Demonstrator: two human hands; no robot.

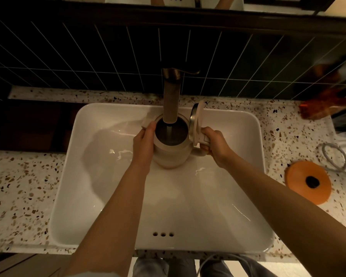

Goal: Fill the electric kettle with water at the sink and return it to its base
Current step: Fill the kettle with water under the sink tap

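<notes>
A cream electric kettle [169,154] stands upright inside the white sink [100,176], directly under the faucet spout [170,100]. Its lid [196,120] is flipped open to the right, and a thin stream of water runs into the dark opening. My left hand [144,144] wraps the kettle's left side near the rim. My right hand [216,144] grips the handle on the right. The round orange kettle base [308,181] with a dark centre connector lies on the counter to the right of the sink.
A speckled terrazzo counter [18,186] surrounds the sink. A coiled grey cord [335,156] lies behind the base, and an orange-brown object [324,104] sits at the back right. Dark tiles [88,56] cover the wall behind the faucet.
</notes>
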